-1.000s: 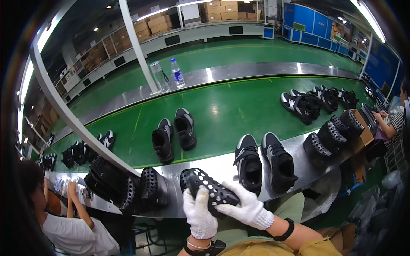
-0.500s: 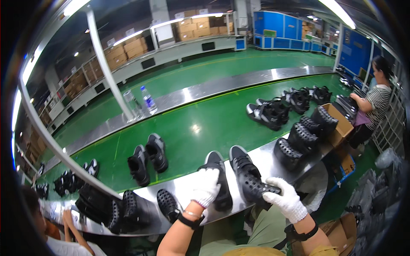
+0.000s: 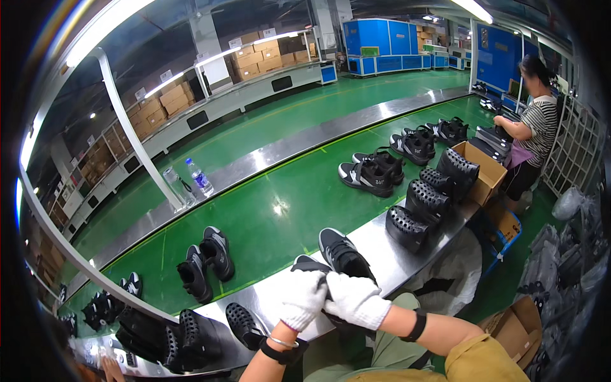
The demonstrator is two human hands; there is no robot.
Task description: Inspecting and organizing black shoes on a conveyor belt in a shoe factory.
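My gloved left hand [image 3: 303, 300] is closed on a black sneaker [image 3: 310, 262] with a grey toe, which lies on the metal ledge. My gloved right hand [image 3: 356, 300] presses against the left one, its fingers closed at the same sneaker's opening. Both hands cover most of the sneaker, so what lies under the fingers is hidden. Just right of it stands the matching sneaker [image 3: 347, 253], with a dark strap across its top. A black perforated plastic shoe insert [image 3: 242, 325] lies left of my left hand.
Stacked perforated inserts [image 3: 407, 228] stand right on the ledge beside a cardboard box [image 3: 484, 175]. Black sneakers [image 3: 216, 253] rest on the green belt [image 3: 273, 207]. A water bottle [image 3: 200, 178] stands beyond. A person in stripes [image 3: 534, 130] works far right; another person's hand [image 3: 111, 368] shows lower left.
My right hand has left the right sneaker, where it held a perforated insert, and moved left to meet my left hand. That insert is now out of sight. The view has shifted slightly.
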